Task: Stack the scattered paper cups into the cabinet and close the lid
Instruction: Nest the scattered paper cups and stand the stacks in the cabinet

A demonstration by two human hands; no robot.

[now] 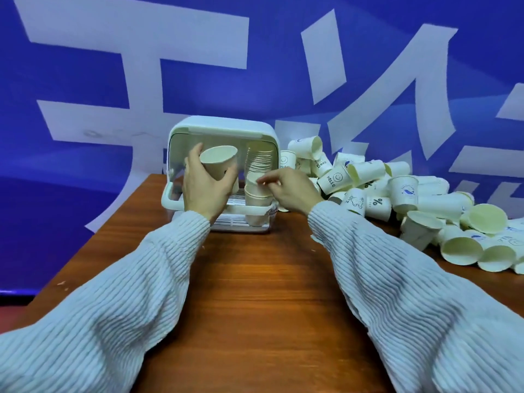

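Two hands: I see both raised in front of the open cabinet (224, 177), which stands at the far edge of the wooden table (255, 279).
Cabinet: white, rounded, its lid swung up and back; a white handle bar runs across its low front left.
Held cup: a plain paper cup (219, 163) sits tilted, mouth up and toward me, just in front of the cabinet's left half.
Left hand (205, 188): I see its fingers and thumb curled round that cup's lower body, gripping it from below and behind.
Stack inside: a tall nested stack of cups (256, 177) fills the cabinet's right half, leaning back toward the lid.
Right hand (286, 188): thumb and forefinger are drawn narrowly together at the rim of a cup in the middle of the stack; I read it as a pinch on that rim, the other fingers loosely bent behind.
Loose cups: a heap of scattered paper cups (397, 199) lies on the table to the right of the cabinet, just beyond my right wrist, some printed with a smiley and "HELLO", one with a percent sign.
Sleeves: pale ribbed knit on both arms.
Backdrop: blue banner (85, 66) with large white characters.
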